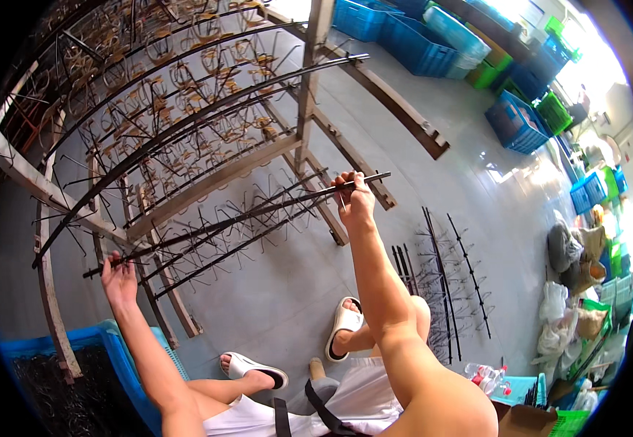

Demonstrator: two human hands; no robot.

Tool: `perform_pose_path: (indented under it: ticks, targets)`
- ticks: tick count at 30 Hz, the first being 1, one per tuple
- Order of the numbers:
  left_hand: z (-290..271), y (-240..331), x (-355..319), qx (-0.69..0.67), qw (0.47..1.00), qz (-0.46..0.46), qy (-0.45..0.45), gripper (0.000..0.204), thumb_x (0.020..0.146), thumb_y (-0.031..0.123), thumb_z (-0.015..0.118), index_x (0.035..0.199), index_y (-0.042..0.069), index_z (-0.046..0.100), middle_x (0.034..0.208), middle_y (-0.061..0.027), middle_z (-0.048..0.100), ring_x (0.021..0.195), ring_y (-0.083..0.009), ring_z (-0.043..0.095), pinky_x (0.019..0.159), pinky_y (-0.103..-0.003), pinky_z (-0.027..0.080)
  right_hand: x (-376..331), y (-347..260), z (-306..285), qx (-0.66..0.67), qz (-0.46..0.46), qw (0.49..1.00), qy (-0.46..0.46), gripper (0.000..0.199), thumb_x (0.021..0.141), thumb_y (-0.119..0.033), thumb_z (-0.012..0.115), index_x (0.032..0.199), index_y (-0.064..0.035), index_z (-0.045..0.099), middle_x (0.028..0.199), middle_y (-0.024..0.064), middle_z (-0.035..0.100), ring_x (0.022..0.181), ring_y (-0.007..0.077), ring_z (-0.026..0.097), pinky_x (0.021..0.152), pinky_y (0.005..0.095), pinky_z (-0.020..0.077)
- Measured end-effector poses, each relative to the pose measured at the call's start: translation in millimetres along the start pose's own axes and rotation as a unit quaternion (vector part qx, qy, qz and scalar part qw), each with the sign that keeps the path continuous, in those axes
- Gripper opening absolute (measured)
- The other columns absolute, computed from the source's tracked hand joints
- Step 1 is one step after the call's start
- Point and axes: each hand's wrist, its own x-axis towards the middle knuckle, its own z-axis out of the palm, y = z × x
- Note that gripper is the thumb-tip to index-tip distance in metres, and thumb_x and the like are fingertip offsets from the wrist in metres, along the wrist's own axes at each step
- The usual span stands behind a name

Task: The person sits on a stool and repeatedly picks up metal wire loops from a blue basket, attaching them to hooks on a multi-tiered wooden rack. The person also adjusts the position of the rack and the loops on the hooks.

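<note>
Here both hands grip one long black pronged rod across the front of the metal rack: the left hand is closed around its lower end, the right hand pinches near its upper end. The rod's side prongs could well snag on the neighbouring rods already hung on the rack, tilting it or pulling one loose. More pronged rods lie on the floor just beside the right foot, a trip hazard, and a blue crate crowds the left knee.
</note>
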Motion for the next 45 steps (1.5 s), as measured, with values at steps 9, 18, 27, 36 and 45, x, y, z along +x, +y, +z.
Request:
perform_pose_path:
  ticks: [9,18,27,36,45]
  targets:
    - [47,-24,-154,-0.016,0.982,-0.075,0.173,0.019,0.093,0.023,0.051,0.095,0.005,0.056,0.095,-0.0058,0.061,0.083,-0.0141,0.054,0.076,-0.024,0.043,-10,-32,-64,-0.064,0.036,0.996,0.06,0.019,0.095,-0.02,0.047,0.088,-0.0033,0.051,0.08,0.0111,0.058,0.07,0.0227,0.059,0.069,0.0403,0.0543]
    - [59,-67,-163,-0.064,0.95,0.013,0.307,0.017,0.091,0.026,0.054,0.083,0.011,0.051,0.074,-0.0048,0.061,0.063,-0.0095,0.052,0.056,-0.02,0.04,44,-64,-140,-0.118,0.111,0.982,-0.093,0.012,0.093,-0.012,0.045,0.086,-0.005,0.052,0.086,0.0107,0.063,0.087,0.0279,0.063,0.081,0.0407,0.0516]
    - [55,-65,-188,-0.068,0.945,0.04,0.317,0.02,0.093,0.028,0.052,0.079,0.012,0.052,0.075,-0.0035,0.06,0.071,-0.0131,0.056,0.066,-0.024,0.043,55,-42,-132,-0.133,0.089,0.984,-0.077,0.012,0.093,-0.01,0.044,0.087,-0.0019,0.051,0.083,0.0112,0.062,0.081,0.0269,0.063,0.076,0.0414,0.054]
    - [87,-86,-218,0.026,0.954,-0.047,0.296,0.024,0.093,0.038,0.049,0.085,0.014,0.05,0.083,-0.0038,0.064,0.076,-0.0109,0.056,0.075,-0.029,0.04,90,-84,-165,-0.156,0.045,0.971,-0.177,0.008,0.088,-0.01,0.054,0.088,-0.0036,0.049,0.083,0.0117,0.061,0.076,0.0248,0.062,0.066,0.0351,0.0535]
    - [87,-23,-306,0.567,0.776,-0.105,0.255,0.051,0.086,0.032,0.058,0.123,-0.002,0.047,0.113,-0.0157,0.055,0.104,-0.0172,0.051,0.093,-0.032,0.038,-69,-56,-123,-0.302,0.001,0.952,0.045,0.027,0.09,-0.025,0.05,0.095,0.0018,0.049,0.085,0.0104,0.054,0.076,0.0207,0.055,0.067,0.0331,0.0485]
